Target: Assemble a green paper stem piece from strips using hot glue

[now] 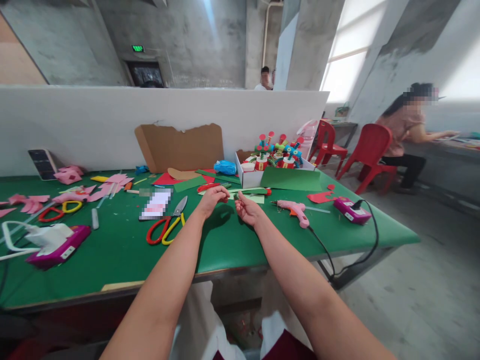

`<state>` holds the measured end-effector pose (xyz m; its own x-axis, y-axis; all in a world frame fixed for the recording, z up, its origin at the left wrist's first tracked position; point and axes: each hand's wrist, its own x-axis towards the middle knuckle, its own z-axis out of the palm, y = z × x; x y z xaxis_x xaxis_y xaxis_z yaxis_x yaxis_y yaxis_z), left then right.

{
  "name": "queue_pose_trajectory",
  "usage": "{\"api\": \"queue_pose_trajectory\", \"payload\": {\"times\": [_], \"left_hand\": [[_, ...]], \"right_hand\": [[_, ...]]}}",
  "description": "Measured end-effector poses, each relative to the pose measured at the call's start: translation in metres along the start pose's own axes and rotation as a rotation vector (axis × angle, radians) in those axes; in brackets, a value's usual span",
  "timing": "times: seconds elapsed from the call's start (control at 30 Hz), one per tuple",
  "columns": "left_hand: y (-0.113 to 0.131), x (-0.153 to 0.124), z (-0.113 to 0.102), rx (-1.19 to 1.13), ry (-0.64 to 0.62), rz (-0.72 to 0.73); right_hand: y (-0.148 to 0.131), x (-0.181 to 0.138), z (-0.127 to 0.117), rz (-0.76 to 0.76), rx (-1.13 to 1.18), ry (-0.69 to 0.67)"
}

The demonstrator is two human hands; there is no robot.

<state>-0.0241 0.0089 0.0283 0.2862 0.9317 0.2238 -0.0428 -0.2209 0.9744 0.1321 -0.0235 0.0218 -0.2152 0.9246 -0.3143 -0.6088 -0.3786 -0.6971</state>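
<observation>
My left hand (214, 198) is raised over the green table, its fingers bent and pressed together; what they hold, if anything, is too small to make out. Close by on the right, my right hand (248, 209) is closed in a pinch on a small dark green piece (236, 197), probably folded paper. Light green paper strips (257, 198) lie just beyond both hands. A green folded paper spring (225, 185) and a red-handled tool (208, 187) show behind my left fingers. The pink hot glue gun (295, 210) rests to the right of my right hand.
A white box (250, 178) of red, blue and green paper figures stands at the back. Scissors (168, 223) and a phone (156, 204) lie left. Purple power strips (60, 247) sit at both sides, with a cord running off the right edge. A person (407, 127) sits far right.
</observation>
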Motion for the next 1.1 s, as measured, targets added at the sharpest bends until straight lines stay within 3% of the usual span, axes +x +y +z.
{"api": "queue_pose_trajectory", "payload": {"times": [0.23,0.47,1.1], "left_hand": [[0.0025,-0.0014,0.0025,-0.021,0.064,-0.01],[-0.0007,-0.0025,0.01,0.013,-0.034,-0.023],[-0.0017,-0.0025,0.0081,-0.042,-0.007,-0.083]], "right_hand": [[-0.0002,-0.0002,0.0,0.006,0.002,-0.01],[0.0008,-0.0008,0.0009,-0.001,0.005,-0.03],[0.0018,0.0006,-0.0003,-0.014,-0.022,-0.051]]}}
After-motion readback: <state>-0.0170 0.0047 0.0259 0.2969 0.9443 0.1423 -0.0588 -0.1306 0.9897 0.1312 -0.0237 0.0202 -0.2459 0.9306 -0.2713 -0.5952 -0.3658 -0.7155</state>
